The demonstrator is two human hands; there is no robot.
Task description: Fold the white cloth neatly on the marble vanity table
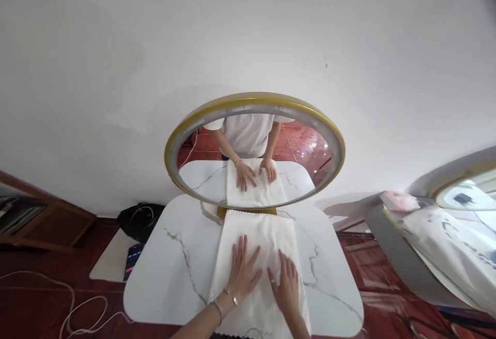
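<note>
A white cloth (259, 235) lies lengthwise down the middle of a white marble-patterned table (174, 272). My left hand (243, 269) rests flat on the cloth with fingers spread, a bracelet at the wrist. My right hand (287, 282) lies flat beside it on the cloth, fingers stretched out, a ring on one finger. Neither hand holds anything.
A round gold-framed mirror (254, 150) stands at the table's far edge against a white wall and reflects my hands and torso. A black bag (140, 220) and cables (77, 308) lie on the red floor at left. Another mirror and a wrapped table (445, 246) stand at right.
</note>
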